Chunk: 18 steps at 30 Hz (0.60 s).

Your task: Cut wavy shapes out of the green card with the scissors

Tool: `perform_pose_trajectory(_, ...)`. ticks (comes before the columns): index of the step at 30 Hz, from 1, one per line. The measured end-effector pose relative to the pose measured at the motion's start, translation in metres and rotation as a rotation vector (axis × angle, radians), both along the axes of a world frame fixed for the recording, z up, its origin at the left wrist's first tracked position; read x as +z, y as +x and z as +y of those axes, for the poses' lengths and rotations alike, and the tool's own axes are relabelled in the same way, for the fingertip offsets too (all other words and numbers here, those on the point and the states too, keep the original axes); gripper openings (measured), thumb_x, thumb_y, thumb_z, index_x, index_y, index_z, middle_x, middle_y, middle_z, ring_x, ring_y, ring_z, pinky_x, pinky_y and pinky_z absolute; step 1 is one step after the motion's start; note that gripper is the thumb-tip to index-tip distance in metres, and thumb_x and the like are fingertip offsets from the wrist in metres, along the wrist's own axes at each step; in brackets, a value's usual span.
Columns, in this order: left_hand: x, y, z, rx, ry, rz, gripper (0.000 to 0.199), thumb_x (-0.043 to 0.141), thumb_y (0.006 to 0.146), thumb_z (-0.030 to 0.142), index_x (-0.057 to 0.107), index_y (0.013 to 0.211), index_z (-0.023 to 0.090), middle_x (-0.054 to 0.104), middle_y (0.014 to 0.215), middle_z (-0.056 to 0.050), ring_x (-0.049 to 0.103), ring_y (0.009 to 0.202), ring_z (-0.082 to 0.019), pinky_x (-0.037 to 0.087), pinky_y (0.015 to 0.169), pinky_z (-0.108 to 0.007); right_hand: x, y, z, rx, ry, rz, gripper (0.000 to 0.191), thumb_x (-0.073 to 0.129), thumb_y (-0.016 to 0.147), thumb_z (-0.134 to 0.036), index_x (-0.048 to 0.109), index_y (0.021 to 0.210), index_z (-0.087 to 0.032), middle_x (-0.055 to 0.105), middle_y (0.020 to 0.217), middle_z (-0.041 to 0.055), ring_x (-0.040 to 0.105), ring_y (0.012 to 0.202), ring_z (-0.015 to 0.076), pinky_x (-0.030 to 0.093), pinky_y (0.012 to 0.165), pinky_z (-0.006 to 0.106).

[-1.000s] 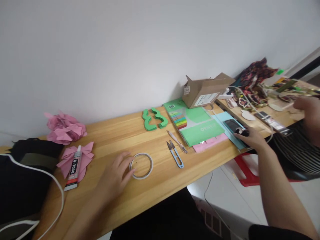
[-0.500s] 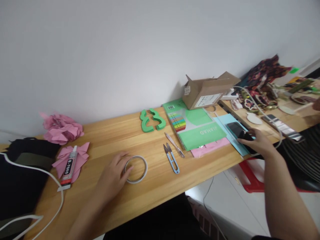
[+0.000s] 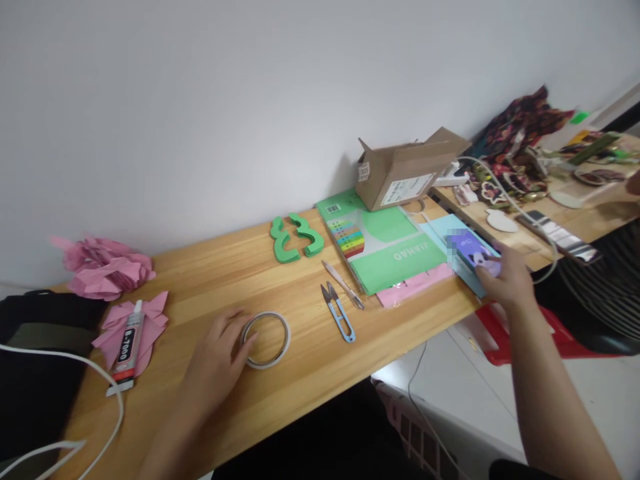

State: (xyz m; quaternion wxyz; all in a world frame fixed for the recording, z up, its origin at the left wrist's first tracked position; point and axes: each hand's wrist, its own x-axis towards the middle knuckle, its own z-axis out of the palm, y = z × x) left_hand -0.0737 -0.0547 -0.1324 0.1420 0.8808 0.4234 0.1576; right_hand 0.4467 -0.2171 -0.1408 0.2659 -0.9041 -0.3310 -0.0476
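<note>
My right hand (image 3: 509, 280) grips a smartphone (image 3: 474, 248) by its right side and lower end. The phone's screen is lit purple with a cartoon figure, and part of it is blurred out. Under the phone lie light blue paper sheets (image 3: 463, 270). On the left, my left hand (image 3: 216, 357) rests on the wooden table, fingers loosely stretched, against the left side of a thin roll of tape (image 3: 274, 364) lying flat. Blue thread snips (image 3: 345, 327) and a capped pen-like tool (image 3: 343, 285) lie to the right of the roll.
Green foam pieces (image 3: 314, 241), a green paper pack (image 3: 395, 260) and an open cardboard box (image 3: 400, 177) stand toward the wall. At left are pink paper flowers (image 3: 107, 267), a B-7000 glue tube (image 3: 127, 347) and a white cable (image 3: 120, 407). Another person's hand (image 3: 634, 183) shows far right.
The phone's dark screen has lit up in my right hand. The whole view has shifted slightly, and my left hand stays by the tape roll.
</note>
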Motion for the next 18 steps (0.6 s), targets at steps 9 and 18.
perform_pose_trajectory(9,-0.001,0.005,-0.002,-0.036,0.008,0.002,0.033,0.042,0.093,0.034,0.062,0.11,0.015,0.061,0.117,-0.015,0.062,0.111,-0.029,0.053,0.094,-0.051,0.005,0.016,0.036,0.052,0.345,0.217,0.061,0.048,0.069,-0.02,0.043,0.129,-0.01,0.054,0.13,0.0264,0.065,0.105,0.0294,0.052,0.084,0.042)
perform_pose_trajectory(18,-0.011,0.003,-0.004,-0.076,0.007,-0.016,0.029,0.044,0.093,0.032,0.063,0.106,0.015,0.061,0.115,-0.016,0.061,0.109,-0.029,0.052,0.094,-0.05,0.003,-0.007,-0.026,-0.04,0.515,0.099,0.034,0.04,0.08,-0.033,0.058,0.103,-0.016,0.069,0.096,0.0155,0.071,0.083,0.0291,0.053,0.085,0.049)
